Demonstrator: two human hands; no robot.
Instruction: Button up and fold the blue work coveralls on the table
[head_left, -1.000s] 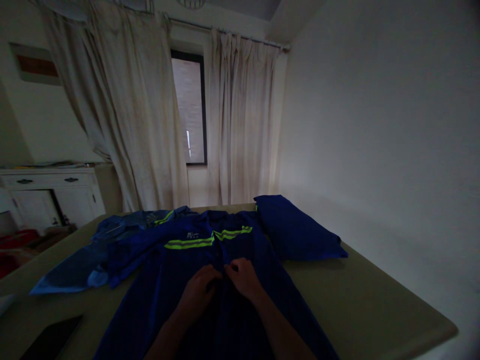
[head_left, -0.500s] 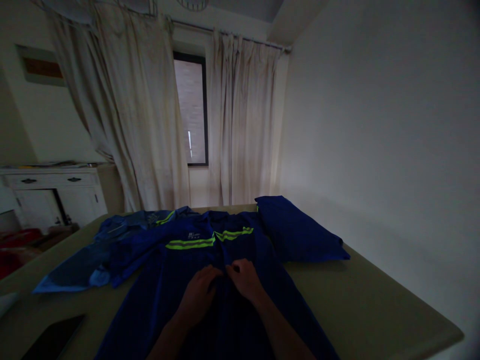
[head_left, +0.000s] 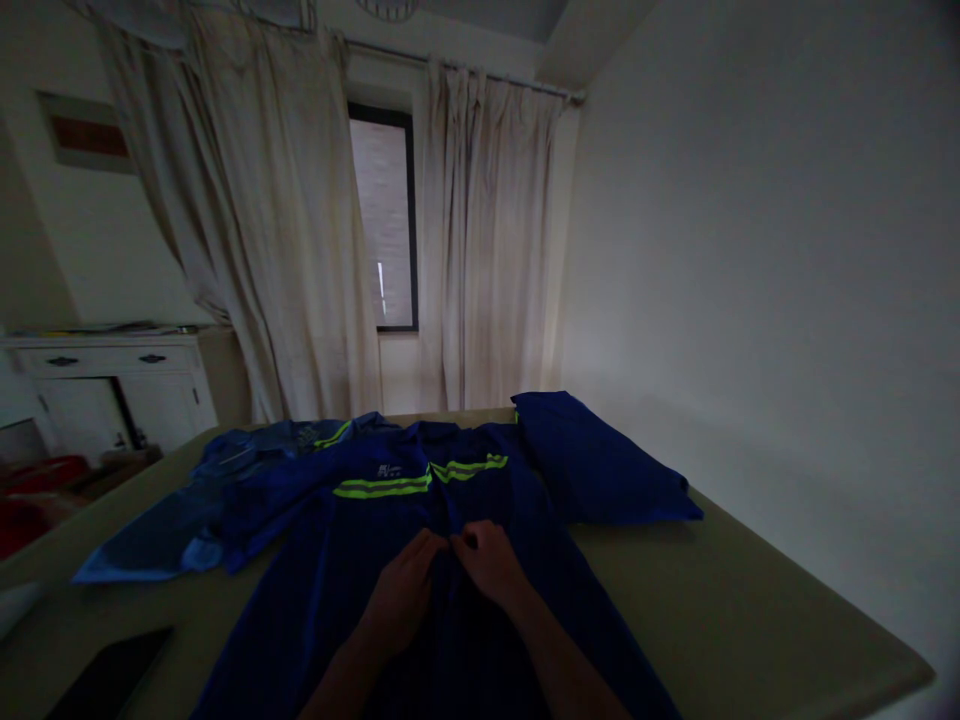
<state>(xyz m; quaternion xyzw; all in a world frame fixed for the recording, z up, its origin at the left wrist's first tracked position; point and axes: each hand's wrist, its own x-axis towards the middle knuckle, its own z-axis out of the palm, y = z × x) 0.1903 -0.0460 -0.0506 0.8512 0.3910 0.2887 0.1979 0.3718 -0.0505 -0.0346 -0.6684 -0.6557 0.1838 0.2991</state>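
A dark blue work jacket (head_left: 360, 540) lies spread front side up, with yellow-green reflective strips across its chest and small white lettering above one strip. My left hand (head_left: 405, 582) is closed at the middle of the jacket's front opening, fingers bent onto the cloth edge. Close beside it, my right hand (head_left: 491, 563) pinches the same front edge, its thumb and forefinger curled together. The fingertips of both hands almost meet just below the chest strips. Dim light hides any fastener between them.
The jacket rests on a tan-covered table (head_left: 750, 620). A folded dark blue garment (head_left: 600, 465) lies at right, and a lighter blue garment (head_left: 172, 520) at left under the jacket's sleeve. A black phone-like slab (head_left: 112, 675) is at lower left. Curtains (head_left: 300, 230) hang behind.
My left hand has shifted slightly, its fingers drawing nearer to my right hand at the front edge. My right hand and the jacket stay nearly where they were.
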